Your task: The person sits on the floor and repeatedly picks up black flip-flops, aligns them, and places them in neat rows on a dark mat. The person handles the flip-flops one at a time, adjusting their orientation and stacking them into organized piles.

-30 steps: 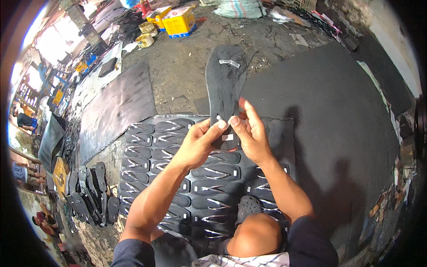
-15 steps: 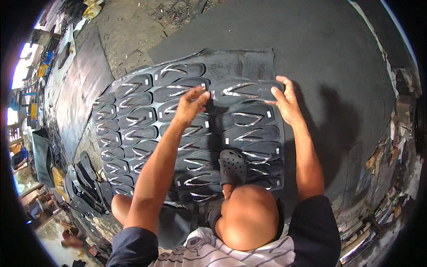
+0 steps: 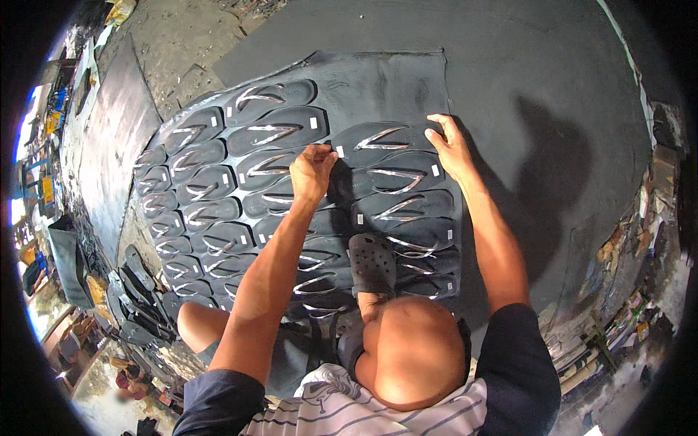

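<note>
A black flip-flop with a shiny V-shaped strap and a small white label lies at the top of the right-hand column of similar flip-flops. My right hand is at its right end, thumb and forefinger apart, the thumb over the edge. By the flip-flop's left end is my left hand, fingers curled together; what they hold, if anything, is hidden. Several more flip-flops lie in columns on a dark grey sheet. My foot in a black perforated clog rests among them.
A wide dark sheet spreads to the right, carrying my shadow. Loose black soles are heaped at the lower left. Scraps line the right edge. A person is far off at the lower left.
The flip-flop, held raised between my hands before, now lies on the sheet. My right hand has loosened at its right end. The view has shifted slightly.
</note>
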A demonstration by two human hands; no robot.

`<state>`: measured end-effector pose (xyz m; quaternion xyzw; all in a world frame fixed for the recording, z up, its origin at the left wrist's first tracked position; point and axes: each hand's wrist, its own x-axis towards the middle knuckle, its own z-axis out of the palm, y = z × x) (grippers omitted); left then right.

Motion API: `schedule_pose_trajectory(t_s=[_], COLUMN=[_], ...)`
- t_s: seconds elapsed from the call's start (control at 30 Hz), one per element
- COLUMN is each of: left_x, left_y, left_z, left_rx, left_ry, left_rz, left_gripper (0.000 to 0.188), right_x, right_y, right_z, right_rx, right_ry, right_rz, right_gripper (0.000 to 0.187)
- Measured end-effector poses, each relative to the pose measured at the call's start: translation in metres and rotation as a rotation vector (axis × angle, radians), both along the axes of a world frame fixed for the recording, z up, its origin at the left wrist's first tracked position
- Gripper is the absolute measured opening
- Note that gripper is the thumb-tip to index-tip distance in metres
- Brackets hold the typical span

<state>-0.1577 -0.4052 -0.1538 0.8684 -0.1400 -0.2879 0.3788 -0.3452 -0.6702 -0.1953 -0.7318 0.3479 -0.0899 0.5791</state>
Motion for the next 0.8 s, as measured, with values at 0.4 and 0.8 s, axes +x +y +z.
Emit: schedule_pose_trajectory(t_s=[0.4,0.8], left_x=[-0.007,0.033], left_y=[-0.019,0.037], left_z=[0.014,0.044], left_rx=[0.238,-0.115], left_ry=[-0.463,-0.100], left_rz=[-0.585,-0.675], left_gripper=[0.043,0.056], right_x=[-0.006,0.020], right_y=[0.002,0.025], right_z=[0.041,0.061], right_rx=[-0.712,-0.242], right_ry=[0.310,0.356], right_rz=[0.239,0.295], right_gripper=[0.049,0.050])
